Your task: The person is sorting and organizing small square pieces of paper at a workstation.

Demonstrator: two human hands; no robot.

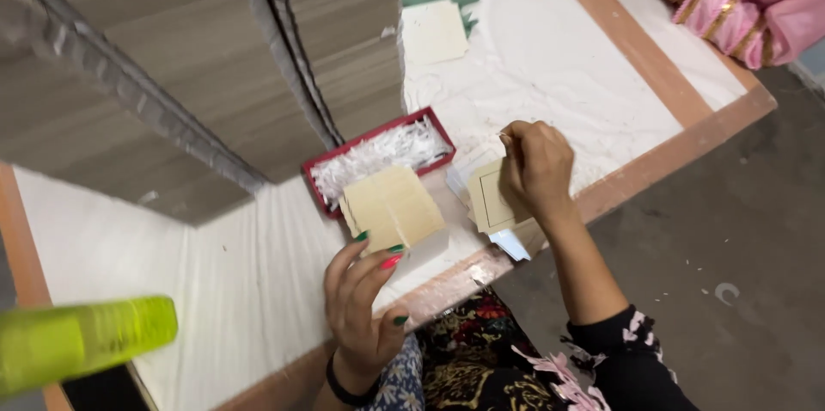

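On the tabletop (258, 291), left hand (361, 308) has its grip pinched on a tan card (394, 206), red box (320, 172) of shredded paper just behind. Right hand (537, 168) closed on another card (488, 200). Loose pinch, so the card could slip off the edge.

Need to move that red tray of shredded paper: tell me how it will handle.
The red tray probably feels light, since it holds only white paper shreds. Its walls look low, so tilting may spill them. Flat-bottomed, it should slide on the white table cover rather than roll.
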